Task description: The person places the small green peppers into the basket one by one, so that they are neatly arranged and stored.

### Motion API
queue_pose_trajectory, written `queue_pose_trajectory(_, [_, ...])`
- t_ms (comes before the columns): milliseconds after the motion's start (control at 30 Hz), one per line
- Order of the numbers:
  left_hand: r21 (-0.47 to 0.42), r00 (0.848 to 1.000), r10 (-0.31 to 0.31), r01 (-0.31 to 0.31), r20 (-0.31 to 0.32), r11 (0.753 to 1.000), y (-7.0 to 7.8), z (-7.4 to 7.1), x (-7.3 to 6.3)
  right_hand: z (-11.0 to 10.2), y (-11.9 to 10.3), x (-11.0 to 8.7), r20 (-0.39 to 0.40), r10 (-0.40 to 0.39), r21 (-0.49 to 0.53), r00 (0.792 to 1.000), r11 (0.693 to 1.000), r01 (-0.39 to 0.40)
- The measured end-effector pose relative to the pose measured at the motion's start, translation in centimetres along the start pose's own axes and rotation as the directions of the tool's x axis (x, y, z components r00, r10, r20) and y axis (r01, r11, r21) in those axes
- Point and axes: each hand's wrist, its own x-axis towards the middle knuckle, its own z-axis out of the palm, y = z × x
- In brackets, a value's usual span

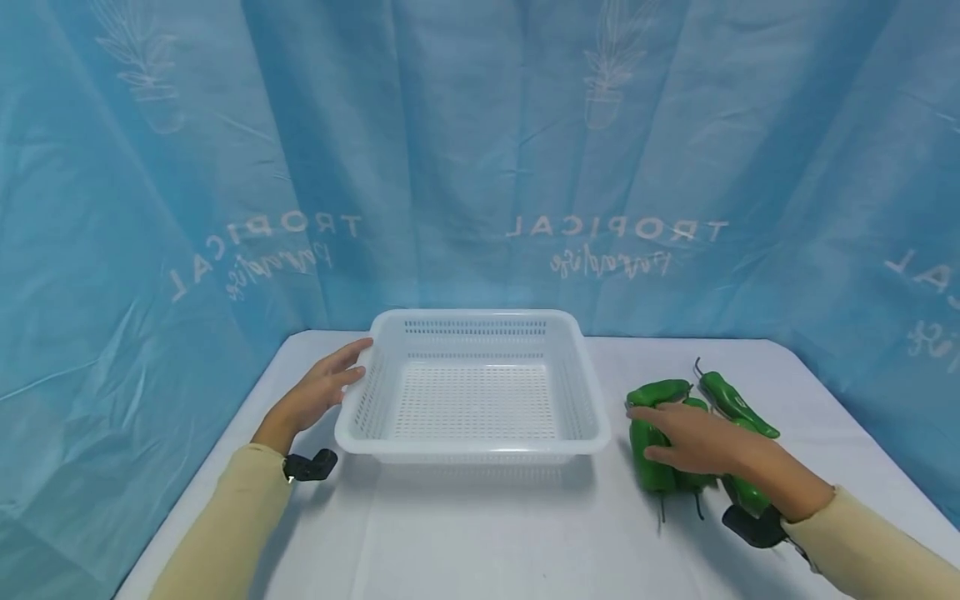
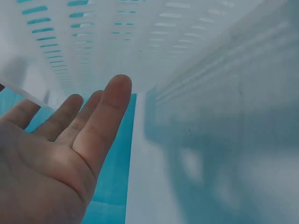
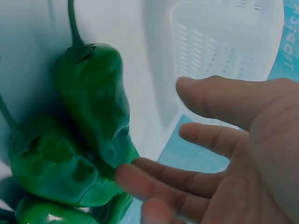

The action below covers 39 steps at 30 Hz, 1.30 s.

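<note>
Peppers (image 1: 651, 467), green and glossy, are grouped on the table (image 1: 450, 533) to the right of the basket (image 1: 472, 447), and partly covered from above by the right hand (image 1: 693, 433). Its fingers are spread and nearly straight, with a wide gap left between thumb and forefinger. In the right wrist view, the narrow end of one pepper is overlapped by a fingertip; whether it is touched cannot be told. Two peppers are laid with their stems towards the near edge, another is set crosswise behind them, and one is seen slanted at the back right, its stem pointed away.

At the basket's left side, the left hand (image 1: 318, 392) is placed with its fingers parted and only slightly bent, the fingertips laid against the rim. In the left wrist view, the thumb is held well apart from the fingers, and the slotted wall is seen above it.

The basket, white and upright, is stood near the curtain (image 1: 465, 167). Its slotted walls and bare perforated floor are shown.

Black devices (image 1: 310, 465) are worn at both wrists, just beside the cuffs of the pale sleeves (image 1: 232, 508). The blue curtain is printed with mirrored lettering and potted plants.
</note>
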Motion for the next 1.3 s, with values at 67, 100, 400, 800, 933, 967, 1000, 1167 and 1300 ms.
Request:
queue_pose_trajectory(67, [-0.012, 1.000, 0.016, -0.016, 0.006, 1.000, -0.2, 0.0, 0.1, 0.0, 0.0, 0.2, 0.017, 0.015, 0.006, 1.000, 1.000, -0.015])
queue_pose_trajectory(100, [-0.018, 1.000, 0.021, -0.021, 0.004, 1.000, -0.2, 0.1, 0.2, 0.1, -0.1, 0.3, 0.022, 0.027, 0.007, 0.999, 1.000, -0.027])
queue_pose_trajectory(400, [-0.037, 0.999, -0.002, 0.001, -0.047, 0.999, -1.2, 0.2, 0.7, 1.3, 0.0, 0.9, -0.020, 0.114, -0.048, 0.993, 0.992, -0.115])
queue_pose_trajectory(800, [-0.032, 0.999, -0.013, 0.012, -0.048, 0.999, -0.9, 0.5, 1.0, 1.7, 0.8, 1.7, 0.031, 0.125, 0.124, 0.992, 0.984, -0.128])
queue_pose_trajectory(933, [-0.048, 0.995, -0.063, 0.060, -0.073, 0.997, -0.9, 0.9, 1.3, 1.8, 0.9, 1.7, 0.061, 0.114, 0.215, 0.992, 0.969, -0.124])
queue_pose_trajectory(967, [-0.049, 0.995, -0.069, 0.066, -0.077, 0.997, -0.9, 1.0, 1.3, 1.9, 1.0, 1.7, 0.068, 0.116, 0.232, 0.991, 0.964, -0.129])
queue_pose_trajectory(1000, [-0.052, 0.994, -0.076, 0.072, -0.084, 0.996, -1.0, 1.1, 1.3, 1.9, 1.0, 1.7, 0.074, 0.119, 0.247, 0.990, 0.960, -0.134])
queue_pose_trajectory(1167, [-0.070, 0.996, -0.051, 0.045, -0.077, 0.997, -1.2, 1.0, 1.3, 2.2, 1.4, 1.7, 0.101, 0.159, 0.306, 0.982, 0.934, -0.183])
queue_pose_trajectory(1300, [-0.112, 0.998, 0.012, -0.019, -0.060, 0.994, -1.4, 0.7, 1.3, 2.2, 1.7, 1.6, 0.103, 0.142, 0.310, 0.984, 0.936, -0.168])
